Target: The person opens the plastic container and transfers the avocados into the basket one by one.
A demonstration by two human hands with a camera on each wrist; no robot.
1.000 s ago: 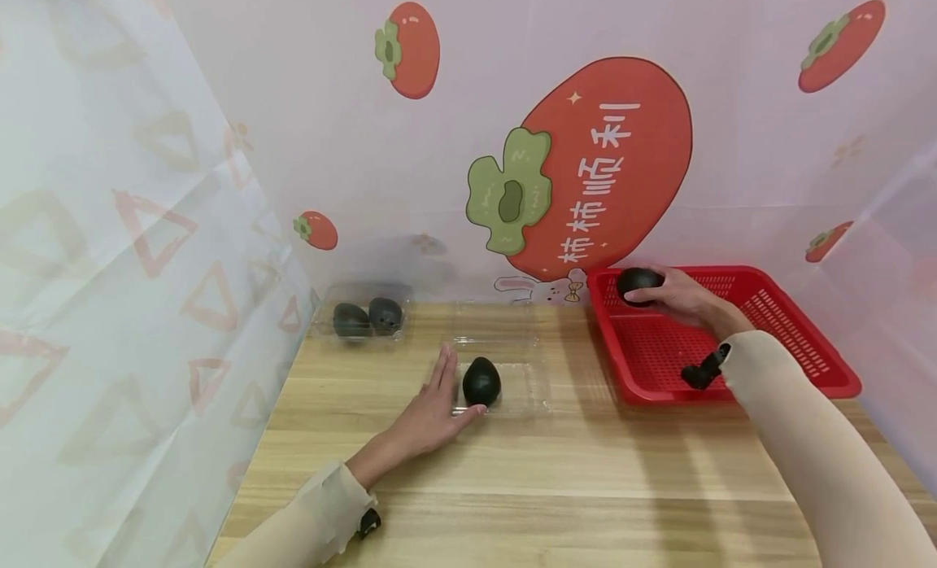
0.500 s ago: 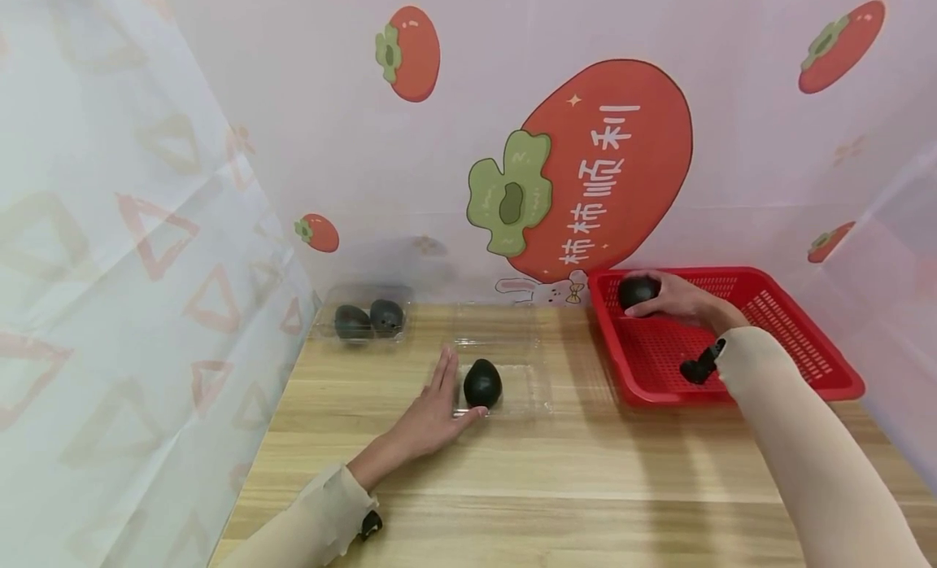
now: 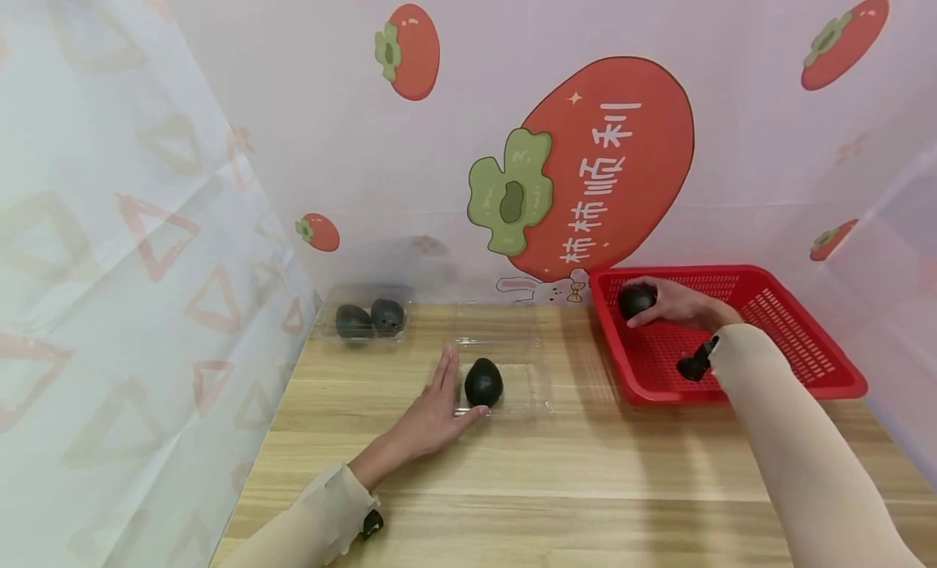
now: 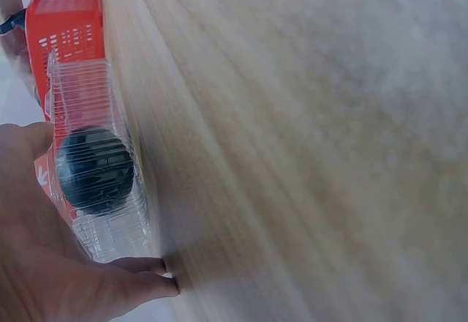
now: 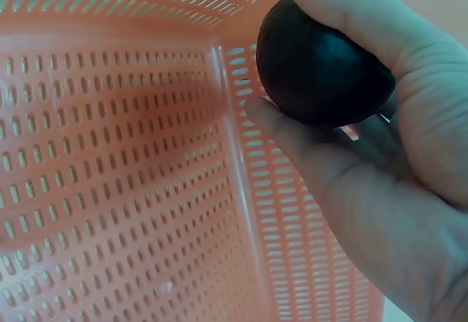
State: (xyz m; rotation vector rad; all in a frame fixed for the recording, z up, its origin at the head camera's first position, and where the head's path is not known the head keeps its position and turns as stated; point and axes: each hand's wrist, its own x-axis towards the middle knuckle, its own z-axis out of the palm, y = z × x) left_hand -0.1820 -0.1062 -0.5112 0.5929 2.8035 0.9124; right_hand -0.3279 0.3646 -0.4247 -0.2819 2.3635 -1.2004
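Dark fruit (image 3: 635, 303) fills my curled right hand (image 3: 677, 302) in the red basket (image 3: 688, 394) by the counter's (image 3: 556, 503) far edge; my left hand (image 3: 428, 419), fingers straight, likely steadies the clear box (image 3: 521, 389).

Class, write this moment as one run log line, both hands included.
left hand: spread at clear box, one dark fruit inside; right hand: grips another dark fruit at red basket; back-left box: two dark fruits
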